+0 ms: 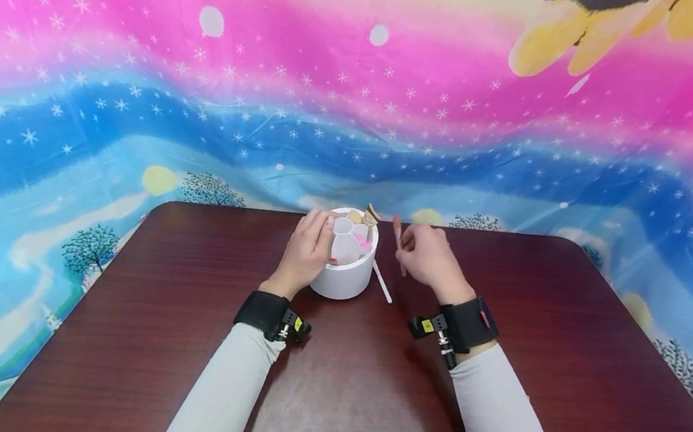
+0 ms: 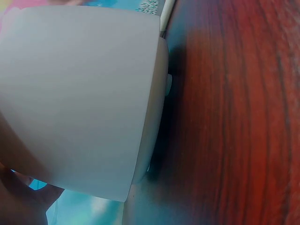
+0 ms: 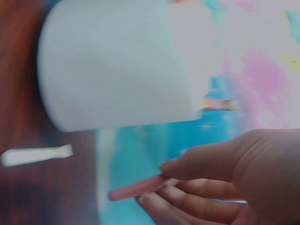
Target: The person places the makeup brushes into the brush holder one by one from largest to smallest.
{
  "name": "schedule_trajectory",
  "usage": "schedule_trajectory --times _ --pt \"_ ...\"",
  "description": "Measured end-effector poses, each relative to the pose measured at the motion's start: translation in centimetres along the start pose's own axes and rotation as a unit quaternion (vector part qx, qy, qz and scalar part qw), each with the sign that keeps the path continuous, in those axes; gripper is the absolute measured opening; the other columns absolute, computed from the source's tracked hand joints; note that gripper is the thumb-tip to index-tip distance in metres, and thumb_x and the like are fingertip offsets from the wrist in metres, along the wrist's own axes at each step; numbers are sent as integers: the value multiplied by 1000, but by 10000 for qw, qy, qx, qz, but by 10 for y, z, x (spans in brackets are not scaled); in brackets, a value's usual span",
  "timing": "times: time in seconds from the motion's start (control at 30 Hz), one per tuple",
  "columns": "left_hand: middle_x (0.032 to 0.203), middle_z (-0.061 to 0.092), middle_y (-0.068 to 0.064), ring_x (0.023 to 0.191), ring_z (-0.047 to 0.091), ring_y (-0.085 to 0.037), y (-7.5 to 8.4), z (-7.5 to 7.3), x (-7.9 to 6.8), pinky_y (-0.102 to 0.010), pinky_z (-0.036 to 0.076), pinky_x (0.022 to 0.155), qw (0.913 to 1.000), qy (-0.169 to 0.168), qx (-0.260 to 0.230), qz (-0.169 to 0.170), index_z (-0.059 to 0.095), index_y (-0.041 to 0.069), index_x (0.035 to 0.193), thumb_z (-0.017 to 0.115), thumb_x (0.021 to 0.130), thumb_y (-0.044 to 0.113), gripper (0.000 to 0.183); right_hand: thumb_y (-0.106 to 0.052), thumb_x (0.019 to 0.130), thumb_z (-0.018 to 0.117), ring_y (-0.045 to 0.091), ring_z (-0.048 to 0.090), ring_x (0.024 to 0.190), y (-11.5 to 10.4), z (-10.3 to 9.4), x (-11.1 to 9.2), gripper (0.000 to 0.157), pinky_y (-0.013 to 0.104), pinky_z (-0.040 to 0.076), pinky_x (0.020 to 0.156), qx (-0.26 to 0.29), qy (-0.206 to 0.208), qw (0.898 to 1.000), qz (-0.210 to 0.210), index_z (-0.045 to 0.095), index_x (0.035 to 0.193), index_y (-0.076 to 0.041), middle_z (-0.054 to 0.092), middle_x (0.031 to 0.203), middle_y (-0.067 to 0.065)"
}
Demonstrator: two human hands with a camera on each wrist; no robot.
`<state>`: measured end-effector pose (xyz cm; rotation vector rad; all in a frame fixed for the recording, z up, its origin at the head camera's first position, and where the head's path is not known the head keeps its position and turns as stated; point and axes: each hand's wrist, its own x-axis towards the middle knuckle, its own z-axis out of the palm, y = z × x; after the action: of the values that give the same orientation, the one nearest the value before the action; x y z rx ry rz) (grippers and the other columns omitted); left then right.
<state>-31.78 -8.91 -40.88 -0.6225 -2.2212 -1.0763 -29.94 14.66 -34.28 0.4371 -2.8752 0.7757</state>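
Observation:
A white round organizer (image 1: 341,283) with divided compartments stands upright on the table. In the left wrist view its smooth wall (image 2: 79,93) fills much of the picture. My left hand (image 1: 307,247) holds it at its left side, fingers near the rim; parts of those fingers are hidden. To its right, my right hand (image 1: 430,257) pinches a slim pink stick, which looks like a makeup brush (image 1: 398,227) with a reddish upper end. The right wrist view shows its pink handle (image 3: 136,188) sticking out from between thumb and fingers, apart from the organizer.
A white stick (image 1: 382,282) lies on the dark wooden table (image 1: 325,399) by the organizer's right side. Inside the organizer are a pink item (image 1: 361,242) and a gold-brown item (image 1: 372,214) rising above the rim. A printed cloth (image 1: 334,100) hangs behind the table.

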Motion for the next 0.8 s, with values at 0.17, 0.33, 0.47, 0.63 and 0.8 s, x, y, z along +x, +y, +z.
schedule_trajectory --times 0.17,0.33,0.47,0.63,0.8 --pt "112 51 2 102 44 -16 0 0 0 -40 42 86 10000 2 13 -32 56 17 117 26 103 36 38 -11 85 66 16 60 73 -17 -24 -9 9 36 50 67 595 897 9933 -432 64 91 -6 65 81 5" --pt "112 51 2 102 44 -16 0 0 0 -40 42 86 10000 -4 14 -57 55 17 117 26 104 36 38 -18 87 67 10 58 69 -37 -36 -18 9 33 49 66 839 1666 9782 -914 65 91 -11 65 78 0" --pt "112 51 1 102 44 -16 1 -1 0 -41 42 85 10000 -3 12 -51 55 16 117 26 104 35 38 -16 87 66 6 57 66 -50 -36 -23 6 28 51 63 1060 1847 9656 -1495 64 91 -12 63 77 -4" --pt "111 51 0 101 44 -17 0 -1 0 -41 42 85 10000 -4 27 -43 55 15 117 25 103 37 40 -10 85 68 4 59 67 -59 -29 -25 9 25 52 61 1354 1559 9591 -1937 65 94 -9 64 80 -4" --pt "110 50 1 101 44 -17 0 0 0 -41 42 85 10000 -10 54 -65 55 16 116 24 103 40 42 -6 83 69 9 62 71 -62 -20 -22 10 26 53 63 1725 1182 9555 -2083 63 91 -8 66 80 1"
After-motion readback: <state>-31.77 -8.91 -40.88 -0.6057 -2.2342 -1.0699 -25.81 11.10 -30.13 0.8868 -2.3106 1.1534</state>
